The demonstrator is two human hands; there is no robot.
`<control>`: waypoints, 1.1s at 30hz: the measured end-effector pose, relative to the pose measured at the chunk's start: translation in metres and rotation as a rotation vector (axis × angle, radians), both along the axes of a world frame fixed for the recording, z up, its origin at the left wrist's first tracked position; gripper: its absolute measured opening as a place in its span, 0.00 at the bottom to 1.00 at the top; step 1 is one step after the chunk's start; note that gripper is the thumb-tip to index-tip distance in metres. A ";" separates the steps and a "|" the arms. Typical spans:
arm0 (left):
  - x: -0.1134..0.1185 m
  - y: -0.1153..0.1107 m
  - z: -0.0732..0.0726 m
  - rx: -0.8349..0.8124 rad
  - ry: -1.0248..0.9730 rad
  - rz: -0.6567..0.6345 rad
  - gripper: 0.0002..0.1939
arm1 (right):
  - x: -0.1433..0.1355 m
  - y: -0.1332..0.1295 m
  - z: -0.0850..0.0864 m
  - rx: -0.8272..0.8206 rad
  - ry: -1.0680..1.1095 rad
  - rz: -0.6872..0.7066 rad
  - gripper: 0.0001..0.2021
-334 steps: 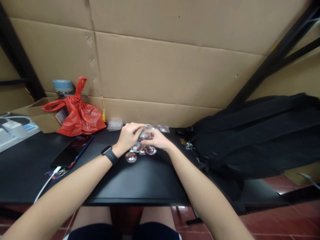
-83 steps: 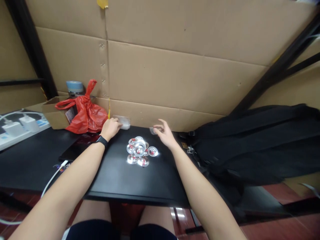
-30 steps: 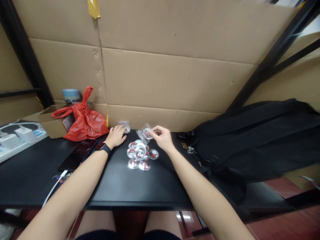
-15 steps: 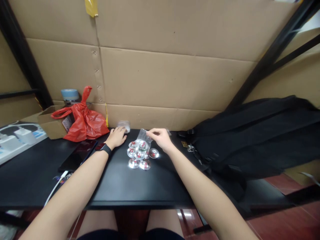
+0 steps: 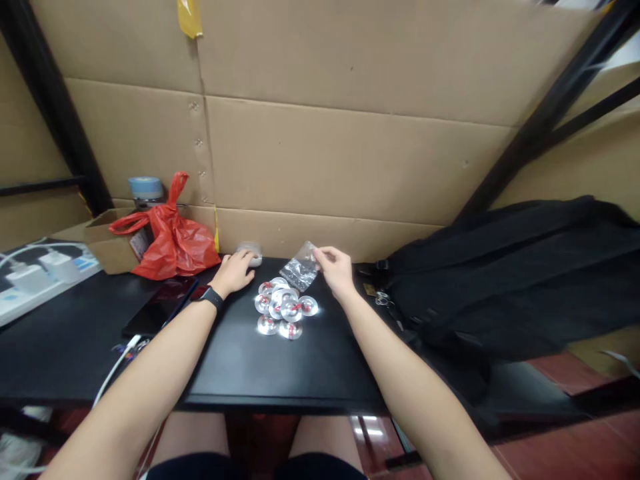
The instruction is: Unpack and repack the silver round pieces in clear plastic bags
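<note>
My right hand [image 5: 335,270] pinches a small clear plastic bag [image 5: 301,267] by its upper right edge. The bag hangs tilted just above a loose pile of shiny round discs [image 5: 279,303] with red marks at their middles; their exact kind I cannot make out. Several discs overlap, and two [image 5: 290,329] lie at the pile's near side. My left hand [image 5: 234,272] lies with fingers apart on the black table, its fingertips at a small pale packet [image 5: 254,255] against the cardboard wall. The fingers partly cover that packet.
A red plastic bag [image 5: 175,247] and a small cardboard box [image 5: 107,247] stand at the left, beside a white power strip [image 5: 30,290]. A dark phone [image 5: 160,307] lies near my left forearm. At the right are keys [image 5: 383,298] and a black backpack [image 5: 510,273].
My right hand has lifted the clear bag up and slightly right, off the pile. The discs beneath it have spread and now show uncovered. My left hand stays nearly in place.
</note>
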State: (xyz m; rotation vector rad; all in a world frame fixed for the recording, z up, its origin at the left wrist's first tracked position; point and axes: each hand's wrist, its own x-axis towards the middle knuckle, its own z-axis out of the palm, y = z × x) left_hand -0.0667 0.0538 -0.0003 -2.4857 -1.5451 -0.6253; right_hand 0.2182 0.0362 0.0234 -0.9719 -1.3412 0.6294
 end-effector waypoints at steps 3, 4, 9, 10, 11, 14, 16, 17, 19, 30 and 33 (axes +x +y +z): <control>-0.001 -0.005 0.003 0.001 -0.029 -0.014 0.20 | 0.001 0.002 -0.003 0.000 -0.003 -0.014 0.22; -0.001 -0.006 0.004 0.002 -0.043 -0.027 0.19 | 0.001 0.002 -0.004 -0.002 -0.004 -0.007 0.22; 0.012 -0.019 0.020 0.061 -0.231 -0.201 0.26 | -0.002 -0.002 -0.003 -0.013 -0.027 0.106 0.19; 0.018 -0.024 0.025 0.080 -0.263 -0.256 0.30 | -0.002 -0.002 -0.003 -0.016 -0.026 0.122 0.19; 0.025 -0.031 0.030 0.094 -0.273 -0.310 0.32 | -0.003 -0.003 -0.002 -0.022 -0.018 0.133 0.19; 0.048 -0.052 0.043 0.099 -0.177 -0.480 0.33 | -0.005 -0.005 -0.001 -0.060 0.025 0.141 0.21; 0.064 -0.064 0.047 0.116 -0.116 -0.514 0.33 | -0.006 -0.006 0.000 -0.092 0.038 0.152 0.23; 0.070 -0.068 0.047 0.142 -0.092 -0.508 0.32 | -0.007 -0.006 0.001 -0.104 0.039 0.161 0.24; 0.080 -0.073 0.045 0.217 -0.030 -0.477 0.28 | -0.007 -0.007 0.001 -0.111 0.038 0.178 0.26; 0.085 -0.063 0.032 0.460 0.123 -0.337 0.09 | -0.009 -0.016 0.008 -0.122 0.007 0.422 0.28; 0.083 -0.060 0.031 0.466 0.130 -0.343 0.09 | -0.005 -0.017 0.009 -0.092 -0.056 0.496 0.34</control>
